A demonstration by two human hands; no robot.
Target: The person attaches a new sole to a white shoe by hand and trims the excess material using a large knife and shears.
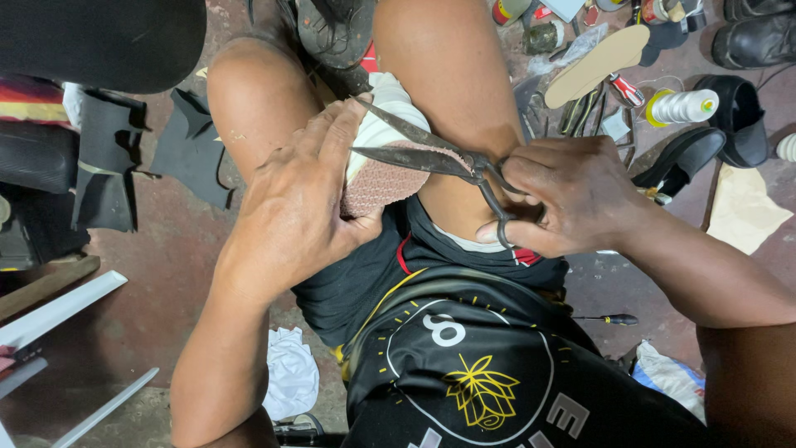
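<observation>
Item count, head view:

- Hands: two, the left hand point(290, 211) and the right hand point(564, 199).
- Scissors point(439, 158): one pair, blades apart.
- Pink mesh shoe piece point(381, 178): one.
- Tan insole point(597, 62): one.
- Spool of white thread point(681, 106): one.
- Black shoes: two, one shoe point(750, 116) open side up and one more shoe point(759, 37) at the far right corner of the floor.
- Screwdriver point(609, 319): one.
- Dark leather pieces point(191, 149): at least two.
- White cloth point(290, 373): one.
</observation>
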